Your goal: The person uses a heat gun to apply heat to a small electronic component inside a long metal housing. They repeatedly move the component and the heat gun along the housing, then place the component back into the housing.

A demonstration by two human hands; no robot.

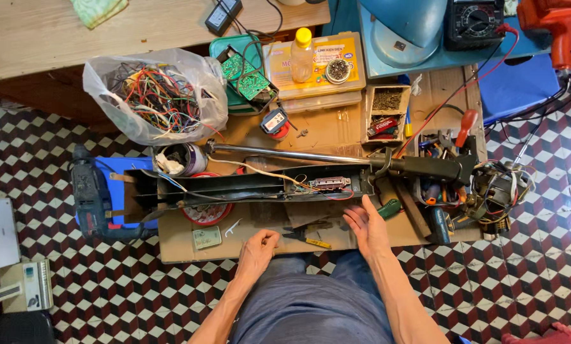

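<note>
My left hand point(258, 250) rests with curled fingers on the near edge of a cardboard sheet point(260, 224), holding nothing that I can see. My right hand point(366, 226) lies open, palm up, just right of a pair of pliers with yellow-black handles point(308, 234). Above both hands lies a long black open housing point(247, 186) with wires and a small circuit board point(329, 183) inside. A chrome tube point(285, 155) runs along behind it to a black stand part point(429, 168).
A plastic bag of coloured wires point(158, 95), green circuit boards point(246, 75), a yellow-capped bottle point(302, 54), a box of screws point(386, 111), a multimeter point(474, 22), a red drill point(556, 25), a dark drill point(91, 194) and a tool pile point(483, 188) surround the work. Patterned floor tiles lie below.
</note>
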